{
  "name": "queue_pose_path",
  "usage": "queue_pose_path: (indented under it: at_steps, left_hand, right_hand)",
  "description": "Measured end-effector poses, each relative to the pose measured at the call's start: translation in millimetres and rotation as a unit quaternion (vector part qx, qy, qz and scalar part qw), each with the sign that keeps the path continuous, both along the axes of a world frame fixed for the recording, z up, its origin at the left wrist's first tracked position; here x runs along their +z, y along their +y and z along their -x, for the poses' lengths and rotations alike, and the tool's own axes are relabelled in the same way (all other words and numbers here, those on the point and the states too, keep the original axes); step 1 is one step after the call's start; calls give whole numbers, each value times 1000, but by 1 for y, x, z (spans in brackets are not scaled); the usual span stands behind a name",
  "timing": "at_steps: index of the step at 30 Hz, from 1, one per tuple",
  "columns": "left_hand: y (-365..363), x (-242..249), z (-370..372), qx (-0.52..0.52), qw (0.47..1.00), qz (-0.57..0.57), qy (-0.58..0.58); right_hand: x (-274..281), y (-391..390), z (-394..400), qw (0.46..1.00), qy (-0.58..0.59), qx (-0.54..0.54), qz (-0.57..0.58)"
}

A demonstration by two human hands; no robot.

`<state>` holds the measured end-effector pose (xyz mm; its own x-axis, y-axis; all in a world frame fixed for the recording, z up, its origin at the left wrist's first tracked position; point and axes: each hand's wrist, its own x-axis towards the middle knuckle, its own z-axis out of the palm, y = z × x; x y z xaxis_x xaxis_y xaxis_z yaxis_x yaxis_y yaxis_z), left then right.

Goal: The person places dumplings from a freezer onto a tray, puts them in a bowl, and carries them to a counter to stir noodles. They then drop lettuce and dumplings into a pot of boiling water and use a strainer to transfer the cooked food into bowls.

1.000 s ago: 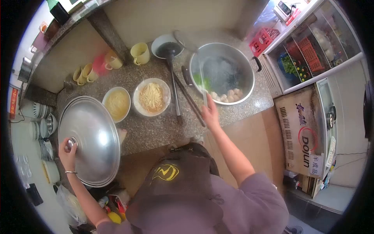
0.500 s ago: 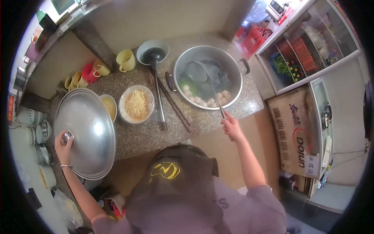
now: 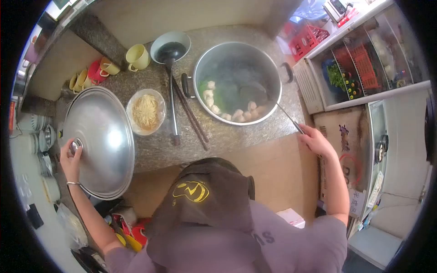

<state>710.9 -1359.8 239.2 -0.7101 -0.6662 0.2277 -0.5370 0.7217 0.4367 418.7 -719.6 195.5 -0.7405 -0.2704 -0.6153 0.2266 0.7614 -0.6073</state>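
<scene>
My left hand (image 3: 71, 157) grips the knob of a large metal pot lid (image 3: 104, 141), which is held tilted over the counter's left end. In my right hand (image 3: 315, 140) is the handle of a strainer ladle (image 3: 289, 117). Its round head is down in the pot's cloudy water, blurred by steam. Several pale dumplings (image 3: 238, 116) float along the near and left rim inside the big two-handled pot (image 3: 199, 93). Left of the pot stands a bowl of noodles (image 3: 146, 112). A black ladle (image 3: 173, 104) rests in a pale bowl (image 3: 157, 44), with long brown chopsticks (image 3: 193, 116) beside its handle.
Yellow and red mugs (image 3: 138, 57) line the back left wall. To the right stand a glass-front fridge (image 3: 364, 98) and a red crate (image 3: 309, 42). Stacked dishes (image 3: 34, 132) fill shelving at far left. The stone counter (image 3: 159, 148) ends just before my body.
My right hand has moved right, carrying the strainer ladle's head from the pot's middle to its right side, lower in the water. The lid now hides the small bowl behind it.
</scene>
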Motion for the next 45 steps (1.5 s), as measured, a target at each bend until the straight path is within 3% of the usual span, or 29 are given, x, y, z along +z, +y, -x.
queue_pose_path:
  at_steps: [3, 6, 7, 9, 16, 21, 32, 35, 37, 41, 43, 45]
  left_hand:
    - [5, -5, -3, 4, 1000, -12, 23]
    - [17, 1, -4, 16, 1000, -12, 2]
    - [18, 2, -5, 20, 1000, -11, 3]
    - [21, 4, -10, 21, 1000, 0, -16]
    - [15, 5, -22, 5, 1000, 12, 13]
    - [14, 8, -32, 48, 999, 17, -19]
    - [-8, 6, -50, 28, 999, 39, -17]
    - [-11, 8, -50, 31, 999, 30, -14]
    - [-12, 9, -49, 36, 999, 23, -11]
    - [-14, 11, -48, 23, 1000, 10, -8]
    - [-14, 12, -47, 16, 1000, 8, -5]
    - [-16, 13, -47, 7, 1000, 12, -10]
  right_hand:
    - [23, -3, 10, 994, -14, 87, -63]
    - [20, 7, 24, 987, -157, 21, 16]
    - [13, 11, 28, 987, -156, 26, 15]
    - [2, 16, 31, 966, -232, -68, 96]
    - [-24, 0, 13, 965, -233, -58, 102]
    - [-53, -5, 3, 927, -301, -124, 188]
    - [-73, -37, -42, 923, -273, -156, 224]
    - [-78, -46, -49, 913, -274, -159, 257]
    - [-83, -55, -53, 882, -292, -216, 301]
    - [-88, -90, -71, 906, -238, -216, 277]
    - [-92, -100, -73, 898, -240, -231, 288]
    - [-100, -103, -75, 839, -293, -270, 370]
